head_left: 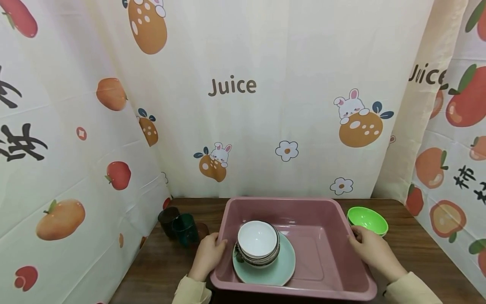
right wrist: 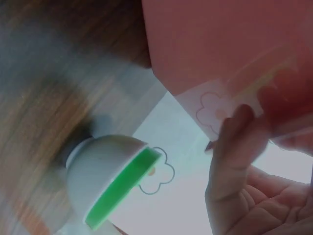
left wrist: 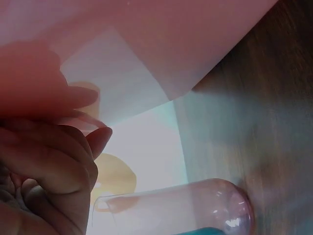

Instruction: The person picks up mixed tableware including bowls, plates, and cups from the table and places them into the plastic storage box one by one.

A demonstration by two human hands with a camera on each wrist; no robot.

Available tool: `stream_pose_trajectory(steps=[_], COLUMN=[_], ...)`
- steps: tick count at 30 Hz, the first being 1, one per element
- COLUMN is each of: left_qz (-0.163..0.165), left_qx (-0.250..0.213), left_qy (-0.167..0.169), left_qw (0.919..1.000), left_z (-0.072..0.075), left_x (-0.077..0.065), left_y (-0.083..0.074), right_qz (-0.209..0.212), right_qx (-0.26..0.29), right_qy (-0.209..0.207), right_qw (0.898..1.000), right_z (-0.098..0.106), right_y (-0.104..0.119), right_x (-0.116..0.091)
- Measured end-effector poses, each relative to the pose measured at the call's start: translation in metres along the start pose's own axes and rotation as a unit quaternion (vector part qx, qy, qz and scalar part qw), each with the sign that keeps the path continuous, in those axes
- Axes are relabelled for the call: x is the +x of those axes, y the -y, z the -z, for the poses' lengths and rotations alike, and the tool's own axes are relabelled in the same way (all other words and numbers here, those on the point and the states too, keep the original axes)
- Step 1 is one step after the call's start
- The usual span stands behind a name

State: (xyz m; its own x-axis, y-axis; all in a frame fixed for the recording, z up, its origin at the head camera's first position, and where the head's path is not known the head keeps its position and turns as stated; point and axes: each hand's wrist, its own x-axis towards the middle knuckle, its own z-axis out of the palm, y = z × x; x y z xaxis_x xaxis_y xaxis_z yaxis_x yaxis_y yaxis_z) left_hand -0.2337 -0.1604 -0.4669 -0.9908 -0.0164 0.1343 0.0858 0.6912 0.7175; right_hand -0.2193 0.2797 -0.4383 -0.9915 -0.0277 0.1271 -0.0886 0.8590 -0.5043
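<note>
Pink tub (head_left: 315, 257) is between left grip (head_left: 208, 256) and right grip (head_left: 373, 251), long axis left-to-right, each pinching a short side, neither nearer; can't tell if it's clear of the tabletop (head_left: 421, 257).

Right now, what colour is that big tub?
The tub is dusty pink, clearest in the head view.

My head view is bright and even; in my wrist views the curtain (right wrist: 171, 210) glares nearly white, my left hand (left wrist: 54, 169) sits in shadow, and the desk (left wrist: 274, 122) looks blurred.
</note>
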Motion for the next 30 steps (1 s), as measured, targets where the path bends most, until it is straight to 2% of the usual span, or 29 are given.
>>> stream_pose_trajectory(steps=[5,9,12,16,20,25,30], left_qz=[0.000,0.002,0.004,0.006,0.010,0.013,0.020], left_qx=[-0.002,-0.003,-0.005,-0.010,-0.013,-0.013,-0.016], left_qy=[-0.004,-0.006,-0.004,-0.002,-0.001,0.001,0.002], left_qw=[1.0000,1.0000,1.0000,0.9999,0.9999,0.9998,0.9997], left_z=[-0.001,-0.001,-0.002,-0.002,-0.002,-0.002,-0.002], left_x=[0.000,0.000,0.000,0.000,0.000,0.001,0.001], left_y=[0.001,0.002,0.003,0.003,0.003,0.002,0.003], right_qz=[-0.014,-0.022,-0.023,-0.025,-0.029,-0.060,-0.100], right_qx=[0.011,0.011,0.006,0.008,0.011,-0.003,-0.023], right_qy=[0.001,-0.033,-0.075,-0.119,-0.139,-0.125,-0.087], right_qw=[1.000,0.999,0.997,0.993,0.990,0.990,0.991], right_z=[0.013,0.026,0.035,0.040,0.040,0.038,0.034], right_y=[-0.002,-0.009,-0.018,-0.032,-0.045,-0.060,-0.075], right_x=[0.007,0.015,0.022,0.030,0.038,0.046,0.052])
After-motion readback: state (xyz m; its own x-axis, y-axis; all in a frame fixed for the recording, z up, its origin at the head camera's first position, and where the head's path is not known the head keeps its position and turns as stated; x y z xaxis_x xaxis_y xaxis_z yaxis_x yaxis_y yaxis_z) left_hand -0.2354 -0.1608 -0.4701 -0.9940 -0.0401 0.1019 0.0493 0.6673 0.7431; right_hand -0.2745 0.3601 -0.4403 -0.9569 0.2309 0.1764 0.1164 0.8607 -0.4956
